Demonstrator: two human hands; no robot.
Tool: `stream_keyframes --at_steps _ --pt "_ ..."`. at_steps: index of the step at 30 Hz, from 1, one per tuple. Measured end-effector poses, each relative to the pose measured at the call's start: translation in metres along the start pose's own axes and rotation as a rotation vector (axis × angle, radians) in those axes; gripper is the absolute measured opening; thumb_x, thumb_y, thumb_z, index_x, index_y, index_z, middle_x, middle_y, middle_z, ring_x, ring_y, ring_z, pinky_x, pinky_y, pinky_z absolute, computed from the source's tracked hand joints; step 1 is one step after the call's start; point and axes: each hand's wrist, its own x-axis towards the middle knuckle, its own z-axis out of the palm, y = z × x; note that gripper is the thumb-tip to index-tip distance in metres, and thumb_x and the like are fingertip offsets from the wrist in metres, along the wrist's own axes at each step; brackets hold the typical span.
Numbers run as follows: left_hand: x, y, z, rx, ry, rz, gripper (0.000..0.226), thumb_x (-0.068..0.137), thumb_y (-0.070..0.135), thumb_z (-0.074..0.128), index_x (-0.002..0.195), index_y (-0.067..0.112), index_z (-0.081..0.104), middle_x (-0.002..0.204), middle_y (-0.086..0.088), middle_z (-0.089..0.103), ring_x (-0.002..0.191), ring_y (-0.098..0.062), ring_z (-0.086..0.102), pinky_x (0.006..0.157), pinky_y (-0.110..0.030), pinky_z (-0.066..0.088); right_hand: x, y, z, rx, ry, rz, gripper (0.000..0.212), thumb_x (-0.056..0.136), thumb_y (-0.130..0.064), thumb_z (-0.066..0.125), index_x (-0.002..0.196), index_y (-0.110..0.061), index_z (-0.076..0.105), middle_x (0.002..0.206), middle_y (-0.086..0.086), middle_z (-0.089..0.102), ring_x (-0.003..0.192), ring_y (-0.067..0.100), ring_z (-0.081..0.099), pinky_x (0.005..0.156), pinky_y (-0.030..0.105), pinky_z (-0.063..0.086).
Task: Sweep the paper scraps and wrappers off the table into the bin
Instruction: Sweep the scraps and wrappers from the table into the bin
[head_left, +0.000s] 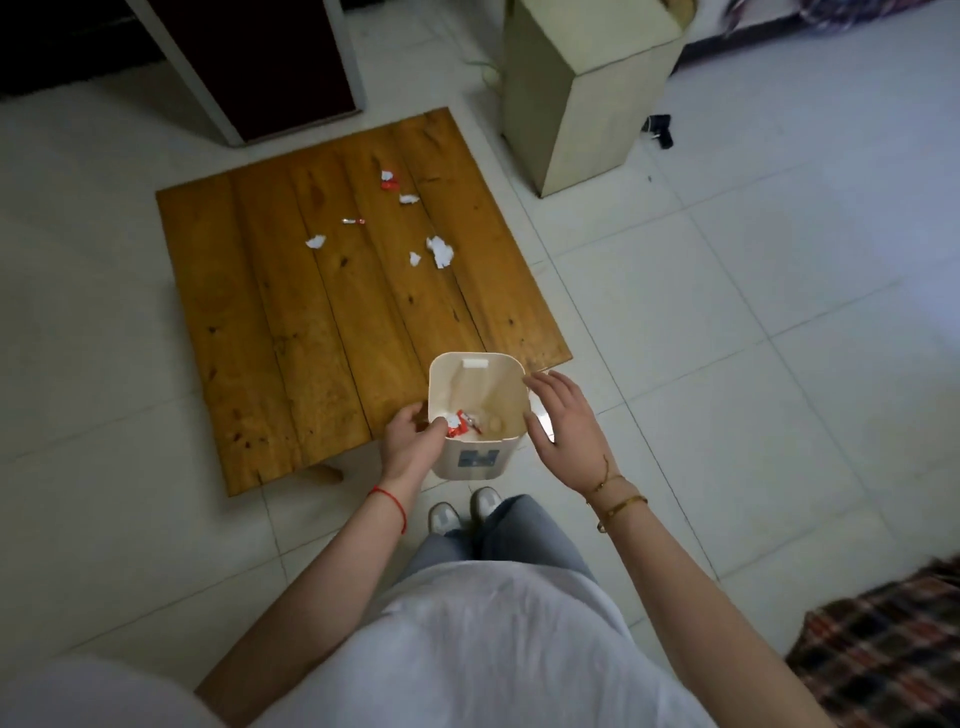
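The left hand (410, 441) clamps the bin (475, 415) rim; the right hand (563, 431) hovers open, empty — scraps (439, 251) remain on the worktop (291, 332), needing sweeping next.

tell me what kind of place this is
Probably a room in a home: a low wooden table on a pale tiled floor, plaid fabric at the lower right, and a small bin for scraps.
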Motion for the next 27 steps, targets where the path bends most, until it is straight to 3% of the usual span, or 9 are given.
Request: stream_keyframes --at_steps 4,11,15,22,27 --pt "-0.005 0.022 0.021 0.056 -0.078 0.036 0.055 0.082 0.023 0.063 0.136 0.018 0.051 0.118 -0.003 0.068 0.101 -0.021 0.067 0.084 -0.040 0.058 -0.004 0.008 -0.015 0.008 0.045 0.061 0.044 0.099 -0.033 0.043 0.139 -0.016 0.044 0.145 0.002 0.045 0.139 0.019 0.032 0.117 0.035 0.026" --pt "-0.010 0.068 0.077 0.115 -0.179 0.096 0.054 0.080 0.021 0.063 0.133 0.017 0.053 0.091 0.005 0.067 0.081 -0.006 0.064 0.066 -0.027 0.055 0.003 0.050 -0.059 0.081 0.103 0.106 0.042 0.097 -0.025 0.050 0.136 -0.011 0.048 0.141 0.007 0.049 0.136 0.025 0.035 0.117 0.038 0.027" --pt "-0.012 0.101 0.125 0.130 -0.190 0.099 0.049 0.081 0.019 0.061 0.130 0.019 0.057 0.087 0.008 0.068 0.083 -0.007 0.065 0.083 -0.036 0.058 0.016 0.092 -0.102 0.118 0.113 0.108 0.042 0.097 -0.025 0.049 0.137 -0.011 0.047 0.141 0.006 0.049 0.134 0.023 0.037 0.116 0.039 0.029" --pt "-0.026 0.166 0.222 0.003 -0.193 0.068 0.051 0.086 0.012 0.062 0.136 0.015 0.052 0.107 -0.005 0.071 0.088 -0.014 0.065 0.084 -0.036 0.058 0.050 0.179 -0.201 0.073 0.126 0.060 0.039 0.099 -0.024 0.047 0.136 -0.014 0.048 0.138 0.001 0.051 0.128 0.013 0.039 0.108 0.011 0.019" --pt "-0.029 0.209 0.277 -0.085 -0.150 0.043 0.048 0.085 0.010 0.063 0.132 0.018 0.055 0.087 0.006 0.066 0.084 -0.014 0.064 0.089 -0.045 0.057 0.084 0.229 -0.255 0.098 0.145 0.023 0.035 0.098 -0.020 0.047 0.133 -0.013 0.051 0.133 0.000 0.055 0.125 0.014 0.042 0.106 0.014 0.026"
